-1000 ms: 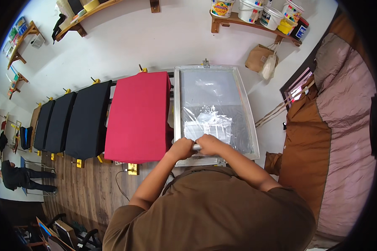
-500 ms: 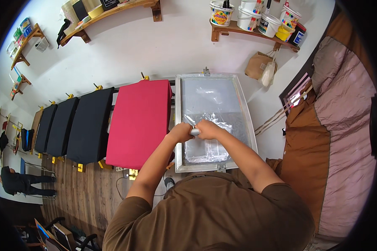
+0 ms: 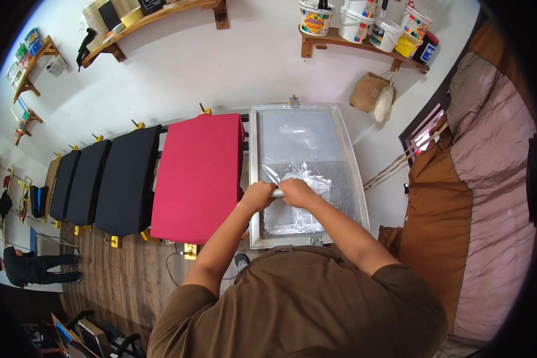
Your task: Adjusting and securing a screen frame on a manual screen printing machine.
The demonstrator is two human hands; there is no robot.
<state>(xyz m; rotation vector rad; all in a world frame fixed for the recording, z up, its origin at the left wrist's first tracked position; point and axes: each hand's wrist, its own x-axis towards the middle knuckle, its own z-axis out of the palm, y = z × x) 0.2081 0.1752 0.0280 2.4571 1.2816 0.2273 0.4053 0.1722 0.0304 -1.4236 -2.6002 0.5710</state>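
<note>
A screen-printing frame lies on the station at centre right, its translucent mesh streaked with white ink over the lower half. My left hand and my right hand are both closed around a silver squeegee handle, held over the lower middle of the screen. The squeegee's blade is mostly hidden by my hands and the handle. Just left of the frame is a platen covered in red fabric.
Black-covered platens continue leftward. Paint tubs stand on a wall shelf. Brown and pink quilted fabric hangs at right. A co-worker in dark clothing is at far left. Chairs and boards are at lower left.
Both hands, with the squeegee, moved up the screen away from my body, then came slightly back toward me in the last half second. White streaks now show below them.
</note>
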